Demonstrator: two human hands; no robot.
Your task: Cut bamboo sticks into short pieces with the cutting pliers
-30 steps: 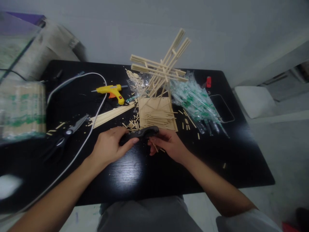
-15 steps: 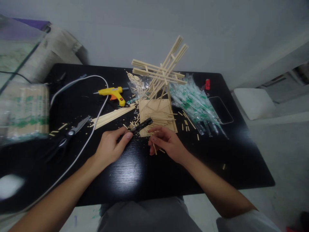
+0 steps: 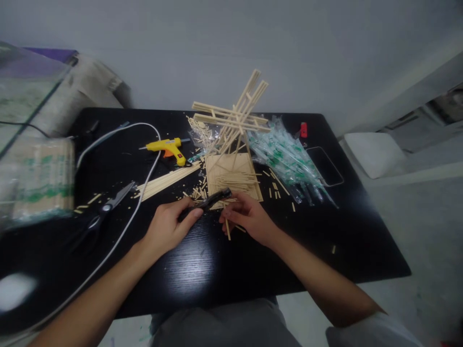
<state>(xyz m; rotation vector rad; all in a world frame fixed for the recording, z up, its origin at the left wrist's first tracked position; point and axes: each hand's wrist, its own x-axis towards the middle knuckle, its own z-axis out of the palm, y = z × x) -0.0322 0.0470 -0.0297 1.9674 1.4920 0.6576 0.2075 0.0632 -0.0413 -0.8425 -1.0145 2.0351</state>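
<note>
My left hand (image 3: 172, 225) is closed around a slim black hand tool (image 3: 216, 196) that looks like cutters; its exact kind does not show. The tool's far end points right, close to the fingers of my right hand (image 3: 249, 217). Those fingers are bent around a thin wooden stick (image 3: 227, 229), which hangs down at a slant below them. Just beyond both hands lies a square wooden board (image 3: 226, 163) with a pile of loose thin sticks (image 3: 237, 181) on it. Behind stands a windmill-like frame of glued sticks (image 3: 240, 115), its crossed arms tilted.
A yellow glue gun (image 3: 170, 145), long sticks (image 3: 170, 180) and black-handled scissors (image 3: 108, 207) lie left, with a white cable (image 3: 139, 202) looping past. On the right are plastic-wrapped sticks (image 3: 289, 154), a phone-like dark slab (image 3: 324, 166) and a red object (image 3: 303, 130). Cut bits are scattered around.
The view has tilted, so the table sits slightly lower in the picture. The black tool's tip has come closer to my right fingers, and the stick there now hangs more plainly downward.
</note>
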